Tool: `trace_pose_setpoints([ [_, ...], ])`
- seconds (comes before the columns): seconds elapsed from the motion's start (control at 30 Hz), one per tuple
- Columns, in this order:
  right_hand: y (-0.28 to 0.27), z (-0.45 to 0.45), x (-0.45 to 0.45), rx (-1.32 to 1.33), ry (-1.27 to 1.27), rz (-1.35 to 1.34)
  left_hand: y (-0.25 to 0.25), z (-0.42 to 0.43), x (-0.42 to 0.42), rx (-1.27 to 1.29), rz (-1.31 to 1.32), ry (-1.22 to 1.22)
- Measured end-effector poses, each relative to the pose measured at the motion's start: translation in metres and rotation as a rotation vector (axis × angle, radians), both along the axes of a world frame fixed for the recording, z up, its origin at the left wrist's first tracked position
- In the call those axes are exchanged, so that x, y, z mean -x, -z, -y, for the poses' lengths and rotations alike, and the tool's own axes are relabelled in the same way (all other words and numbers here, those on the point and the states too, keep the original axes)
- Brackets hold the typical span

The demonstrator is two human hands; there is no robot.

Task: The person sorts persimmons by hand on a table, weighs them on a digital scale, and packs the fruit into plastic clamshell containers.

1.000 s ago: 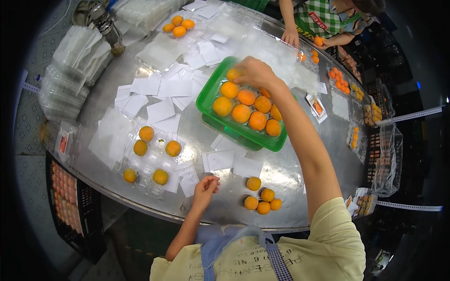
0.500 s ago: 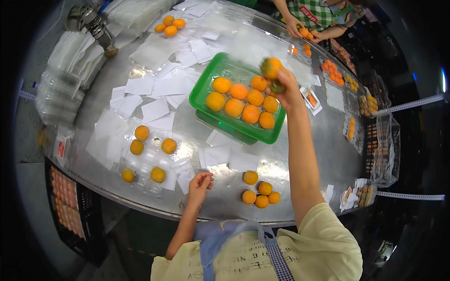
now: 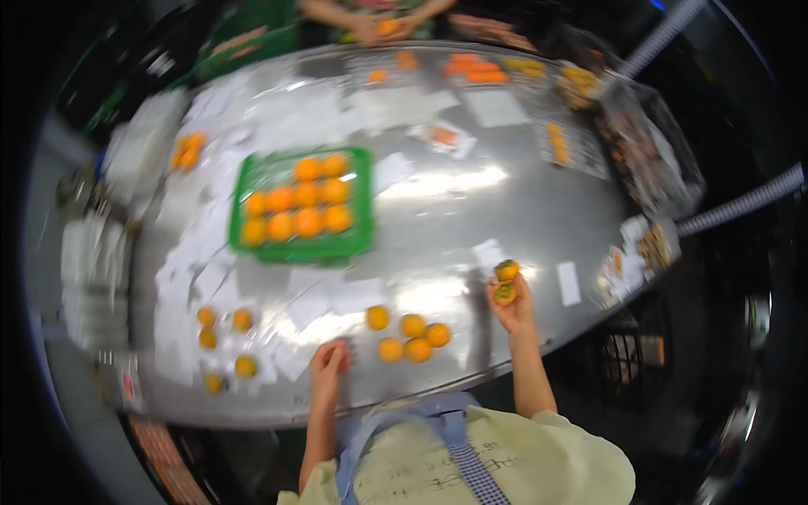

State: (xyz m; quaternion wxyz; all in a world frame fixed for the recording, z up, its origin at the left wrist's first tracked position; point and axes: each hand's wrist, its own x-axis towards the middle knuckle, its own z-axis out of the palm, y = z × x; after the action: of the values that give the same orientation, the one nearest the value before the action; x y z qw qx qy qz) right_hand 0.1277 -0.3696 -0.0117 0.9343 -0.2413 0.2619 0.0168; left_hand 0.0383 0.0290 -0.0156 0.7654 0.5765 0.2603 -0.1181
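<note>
- Head view, and the right hand (image 3: 513, 315) is out over the near right part of the steel table (image 3: 547, 198), palm turned up, fingers part-curled around two orange fruits (image 3: 504, 293), green tops showing, one lying just beyond the other.
- Just past that hand lies a white slip (image 3: 487, 253), with a white card (image 3: 569, 284) off to its right.
- Over to the left hand (image 3: 326, 362), near the front edge: fingers loosely bent, partly closed, and blur means I cannot tell whether it grips anything.
- Between the two hands, five loose fruits (image 3: 412, 326) sit in a small cluster on the metal, well short of the right hand.
- Beyond and left of them, the green basket (image 3: 363, 206) carries ten fruits (image 3: 306, 194), most of them in two front rows, a pair behind.
- Lower left, five more fruits (image 3: 242, 320) are spread out near scattered white papers (image 3: 313, 305).
- Far left, another little bunch of fruits (image 3: 187, 151) rests beside a stack of clear packaging (image 3: 148, 143).
- Across the table, a co-worker's hands (image 3: 368, 32) meet around an orange fruit (image 3: 389, 28)!
</note>
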Motion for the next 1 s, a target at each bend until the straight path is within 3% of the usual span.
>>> trace_pose_setpoints([
  [0.2, -0.004, 0.144, -0.023, -0.17, 0.229, 0.167, -0.017, 0.038, -0.001, -0.047, -0.027, 0.024],
  [0.27, -0.091, 0.216, -0.068, -0.051, 0.247, 0.369, -0.019, 0.053, -0.006, -0.048, -0.038, 0.03],
  [0.3, -0.128, 0.265, -0.098, 0.203, 0.323, 0.476, -0.019, 0.058, -0.005, -0.046, -0.041, 0.034],
  [0.33, -0.177, 0.315, -0.126, 0.157, 0.316, 0.563, -0.021, 0.062, -0.002, -0.048, -0.051, 0.027],
  [0.37, -0.236, 0.336, -0.144, 0.373, 0.376, 0.572, -0.02, 0.068, -0.002, -0.08, -0.052, 0.001],
  [0.43, -0.303, 0.372, -0.178, 0.5, 0.643, 0.387, -0.012, 0.076, 0.002, -0.089, -0.037, -0.008],
  [0.47, -0.309, 0.41, -0.188, 0.615, 0.461, 0.447, -0.02, 0.085, 0.002, -0.104, -0.049, -0.007],
  [0.5, -0.323, 0.425, -0.202, 0.337, 0.509, 0.245, -0.017, 0.088, 0.005, -0.082, -0.034, -0.031],
  [0.53, -0.323, 0.376, -0.205, 0.561, 0.711, 0.275, -0.015, 0.09, 0.008, -0.067, -0.007, -0.023],
  [0.6, -0.269, 0.37, -0.229, 0.791, 0.63, 0.361, -0.011, 0.09, 0.012, -0.142, -0.009, -0.06],
  [0.67, -0.18, 0.36, -0.24, 0.831, 0.194, 0.509, -0.014, 0.084, 0.014, -0.169, -0.001, -0.075],
  [0.7, -0.169, 0.269, -0.222, 0.922, 0.26, 0.341, -0.017, 0.076, 0.014, -0.172, 0.008, -0.114],
  [0.73, -0.117, 0.265, -0.226, 0.924, 0.064, 0.379, -0.019, 0.065, 0.012, -0.174, 0.02, -0.147],
  [0.77, -0.079, 0.226, -0.22, 1.016, 0.035, 0.339, -0.02, 0.052, 0.007, -0.175, 0.037, -0.173],
  [0.83, -0.038, 0.137, -0.2, 1.114, -0.173, 0.149, -0.024, 0.022, -0.008, -0.22, 0.04, -0.257],
  [0.87, -0.03, 0.095, -0.186, 1.11, -0.34, 0.199, -0.027, 0.005, -0.019, -0.24, 0.044, -0.292],
  [1.0, -0.029, -0.041, -0.178, 0.974, -0.619, 0.3, -0.042, -0.064, -0.084, -0.378, 0.212, -0.338],
])
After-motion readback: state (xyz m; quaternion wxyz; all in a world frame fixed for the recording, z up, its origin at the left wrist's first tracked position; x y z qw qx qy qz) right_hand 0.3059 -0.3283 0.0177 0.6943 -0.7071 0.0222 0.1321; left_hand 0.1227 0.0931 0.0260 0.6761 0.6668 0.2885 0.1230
